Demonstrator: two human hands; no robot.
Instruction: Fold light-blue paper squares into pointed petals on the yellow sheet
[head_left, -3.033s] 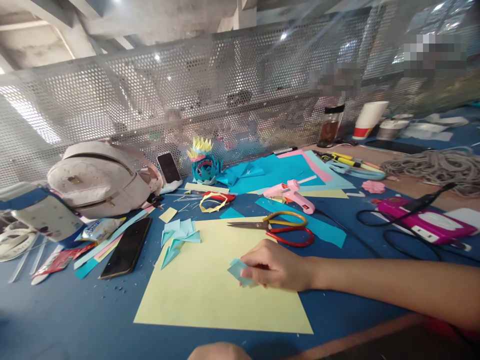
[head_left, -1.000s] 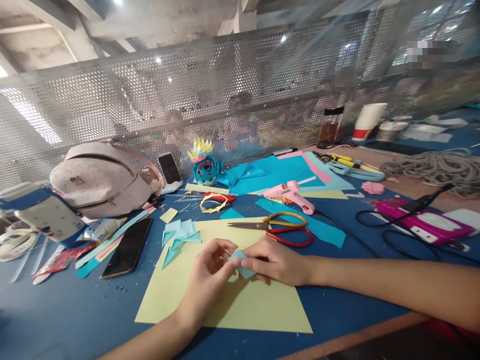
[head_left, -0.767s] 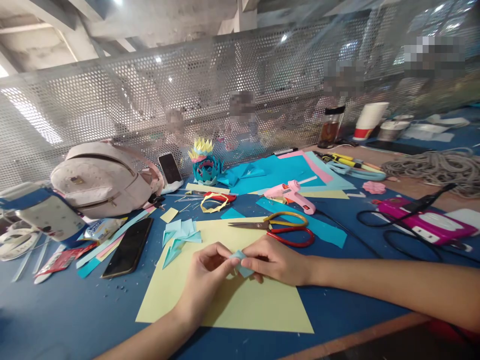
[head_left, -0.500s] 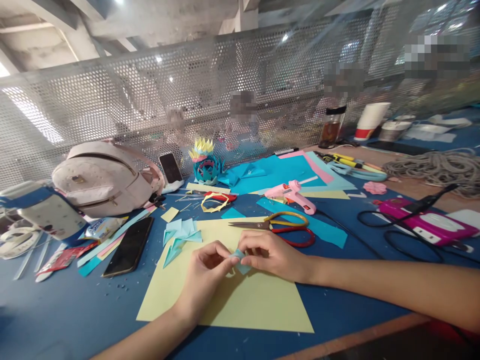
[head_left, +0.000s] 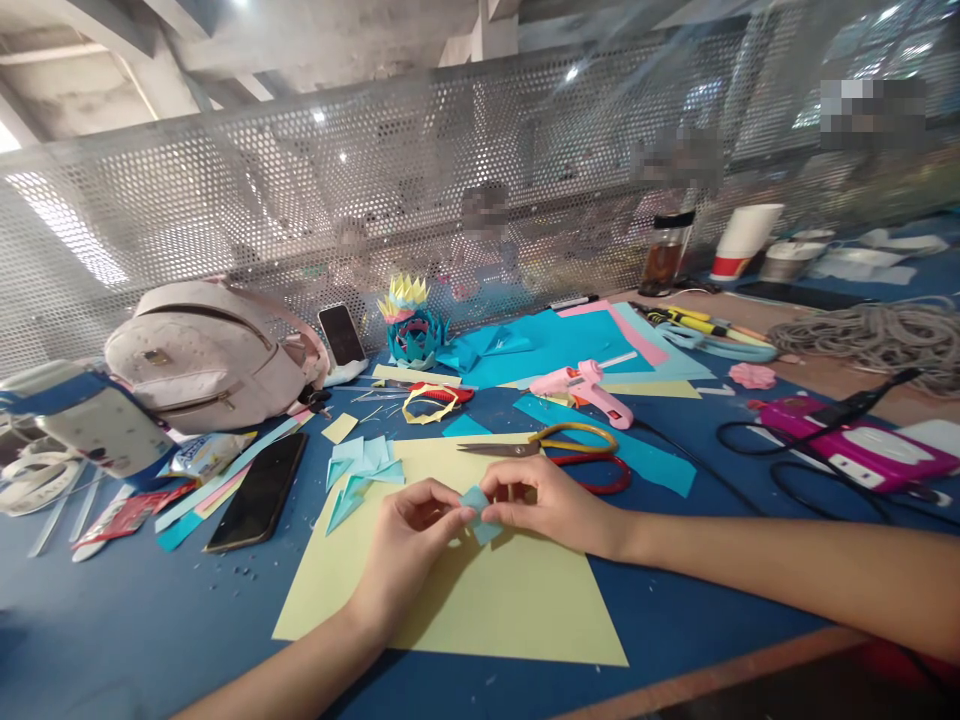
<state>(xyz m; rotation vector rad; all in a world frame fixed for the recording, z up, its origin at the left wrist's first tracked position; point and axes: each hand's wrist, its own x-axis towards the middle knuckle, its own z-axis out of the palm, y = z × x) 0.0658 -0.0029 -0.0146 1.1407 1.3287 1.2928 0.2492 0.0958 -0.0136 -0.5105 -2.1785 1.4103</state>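
Above the pale yellow paper sheet (head_left: 517, 610), left (head_left: 411, 530) and right hands (head_left: 541, 508) pinch a small light-blue paper piece (head_left: 480, 512) between fingertips, apparently for two-sided control.

Light blue on the small paper (head_left: 478, 508). Pale yellow on the large sheet (head_left: 517, 610). Blue on the table (head_left: 180, 630). Yellow and red on the scissors handles (head_left: 576, 429). Pink on the glue gun (head_left: 577, 386). Dark spots over white on the cup (head_left: 109, 440).
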